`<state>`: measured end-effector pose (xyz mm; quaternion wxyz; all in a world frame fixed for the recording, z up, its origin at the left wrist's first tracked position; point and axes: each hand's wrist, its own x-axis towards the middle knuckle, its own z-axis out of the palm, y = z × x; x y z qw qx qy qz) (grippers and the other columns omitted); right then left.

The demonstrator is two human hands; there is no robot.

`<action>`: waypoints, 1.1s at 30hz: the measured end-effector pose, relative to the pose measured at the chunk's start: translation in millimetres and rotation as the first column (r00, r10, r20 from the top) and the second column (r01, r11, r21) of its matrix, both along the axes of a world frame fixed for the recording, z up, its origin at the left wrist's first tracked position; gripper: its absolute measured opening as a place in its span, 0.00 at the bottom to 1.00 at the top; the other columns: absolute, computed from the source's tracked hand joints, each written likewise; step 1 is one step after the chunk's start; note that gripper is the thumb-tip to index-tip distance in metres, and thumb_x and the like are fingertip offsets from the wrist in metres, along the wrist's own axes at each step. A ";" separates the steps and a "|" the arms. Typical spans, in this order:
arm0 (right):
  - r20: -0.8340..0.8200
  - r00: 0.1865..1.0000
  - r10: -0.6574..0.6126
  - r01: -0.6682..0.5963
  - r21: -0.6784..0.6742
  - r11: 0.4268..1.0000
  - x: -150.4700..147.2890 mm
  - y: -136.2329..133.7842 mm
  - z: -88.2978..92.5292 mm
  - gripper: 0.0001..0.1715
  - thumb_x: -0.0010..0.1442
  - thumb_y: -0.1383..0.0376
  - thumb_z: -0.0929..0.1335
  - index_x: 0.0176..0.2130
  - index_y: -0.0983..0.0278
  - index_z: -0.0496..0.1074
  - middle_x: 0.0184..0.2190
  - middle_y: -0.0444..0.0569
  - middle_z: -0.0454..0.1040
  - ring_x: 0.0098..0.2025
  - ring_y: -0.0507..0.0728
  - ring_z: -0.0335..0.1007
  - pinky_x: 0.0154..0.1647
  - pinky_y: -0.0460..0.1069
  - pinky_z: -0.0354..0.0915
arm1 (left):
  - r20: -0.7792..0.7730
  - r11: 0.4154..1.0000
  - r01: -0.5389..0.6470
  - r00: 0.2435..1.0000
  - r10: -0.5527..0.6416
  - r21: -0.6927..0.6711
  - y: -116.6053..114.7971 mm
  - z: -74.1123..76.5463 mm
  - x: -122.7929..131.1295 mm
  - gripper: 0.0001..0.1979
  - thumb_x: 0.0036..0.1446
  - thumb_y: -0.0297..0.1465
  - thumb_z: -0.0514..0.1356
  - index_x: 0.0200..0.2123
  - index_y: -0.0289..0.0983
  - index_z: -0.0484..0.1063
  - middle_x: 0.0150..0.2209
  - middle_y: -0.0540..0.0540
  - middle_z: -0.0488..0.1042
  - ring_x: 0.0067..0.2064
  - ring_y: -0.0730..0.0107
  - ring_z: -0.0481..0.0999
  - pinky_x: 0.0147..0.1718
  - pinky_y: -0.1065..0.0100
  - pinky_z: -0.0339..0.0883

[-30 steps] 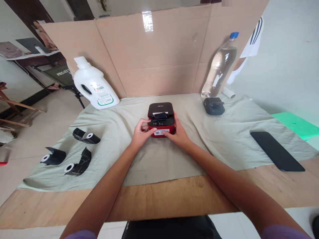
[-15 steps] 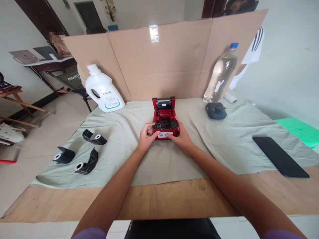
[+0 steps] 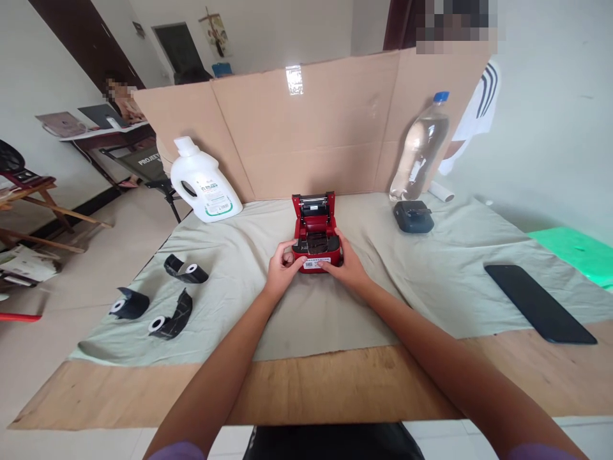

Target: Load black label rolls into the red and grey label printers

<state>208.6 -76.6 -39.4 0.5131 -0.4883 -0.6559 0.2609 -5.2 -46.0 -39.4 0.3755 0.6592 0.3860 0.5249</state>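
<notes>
A small red and black label printer [image 3: 316, 225] sits on the cloth in front of me, its lid raised and tipped back. Dark, shiny roll paper [image 3: 317, 243] shows in its front part, above a white sticker on the front face. My left hand [image 3: 281, 265] is closed round the printer's left front corner, thumb on the front. Opposite it, my right hand [image 3: 352, 262] grips the right side, thumb on the sticker. The fingers behind the printer's sides are partly hidden.
Several partly unrolled black rolls [image 3: 175, 316] lie at left. A white jug [image 3: 205, 182] and a water bottle [image 3: 421, 150] lean near the cardboard screen [image 3: 306, 140]. A black box [image 3: 412, 217] and a phone [image 3: 539, 303] lie at right. A person stands behind the screen.
The view has tilted slightly upward, so the scene sits a little lower. Both hands keep the same hold on the printer, and its lid stays raised.
</notes>
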 end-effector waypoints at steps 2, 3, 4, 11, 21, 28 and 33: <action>0.010 1.000 0.000 0.000 0.007 1.000 -0.3 -0.1 0.5 0.58 0.53 0.55 0.76 0.72 0.55 0.47 0.72 0.53 0.54 0.72 0.65 0.53 0.71 0.63 0.55 | -0.020 0.999 -0.021 1.000 0.022 0.035 -0.4 5.4 -3.0 0.20 0.58 0.41 0.65 0.52 0.39 0.72 0.21 0.59 0.53 0.24 0.75 0.56 0.27 0.71 0.53; 0.017 1.000 -0.005 0.005 0.008 1.000 -0.5 -0.3 1.0 0.58 0.54 0.55 0.76 0.72 0.55 0.47 0.72 0.53 0.54 0.72 0.65 0.53 0.71 0.63 0.55 | -0.040 0.997 -0.042 0.998 0.044 0.060 0.7 10.8 -4.9 0.17 0.61 0.42 0.62 0.49 0.39 0.74 0.22 0.57 0.56 0.25 0.74 0.58 0.28 0.71 0.55; 0.023 1.000 -0.011 0.010 0.008 1.000 -0.6 -0.6 1.6 0.57 0.54 0.55 0.76 0.72 0.55 0.48 0.72 0.53 0.54 0.72 0.65 0.53 0.71 0.63 0.54 | -0.063 0.993 -0.074 0.995 0.080 0.090 3.3 18.4 -6.7 0.16 0.64 0.43 0.58 0.45 0.38 0.76 0.23 0.54 0.60 0.26 0.73 0.62 0.29 0.70 0.58; 0.025 0.999 -0.022 0.022 -0.004 1.000 -0.5 -1.3 4.4 0.58 0.52 0.53 0.76 0.72 0.55 0.49 0.71 0.53 0.55 0.72 0.67 0.53 0.71 0.65 0.55 | -0.658 0.971 0.171 0.752 -0.019 0.167 58.0 103.3 18.2 0.11 0.62 0.36 0.58 0.38 0.42 0.80 0.39 0.48 0.81 0.39 0.66 0.76 0.38 0.68 0.65; 0.007 1.000 -0.010 0.010 -0.028 1.000 3.7 2.6 -2.0 0.59 0.51 0.50 0.76 0.72 0.54 0.49 0.72 0.53 0.54 0.72 0.68 0.51 0.71 0.67 0.53 | -0.979 0.948 0.282 0.088 -0.183 -0.151 82.9 135.6 77.5 0.15 0.48 0.26 0.61 0.41 0.37 0.79 0.41 0.41 0.81 0.38 0.59 0.78 0.35 0.66 0.64; -0.026 1.000 0.013 -0.013 0.000 1.000 3.5 2.8 -3.5 0.57 0.53 0.54 0.76 0.72 0.51 0.49 0.71 0.50 0.56 0.71 0.67 0.54 0.69 0.66 0.57 | -0.673 0.973 0.102 0.737 0.065 0.206 41.6 127.7 -21.9 0.19 0.51 0.34 0.62 0.48 0.39 0.74 0.43 0.46 0.79 0.40 0.64 0.77 0.40 0.66 0.69; -0.055 0.998 0.015 -0.016 -0.019 1.000 1.6 1.2 -0.6 0.56 0.53 0.54 0.76 0.72 0.50 0.48 0.70 0.50 0.59 0.68 0.67 0.59 0.67 0.66 0.61 | -0.520 0.883 -0.455 0.729 0.445 0.116 36.9 98.7 -104.2 0.15 0.49 0.37 0.60 0.39 0.37 0.77 0.35 0.46 0.78 0.37 0.62 0.77 0.38 0.66 0.70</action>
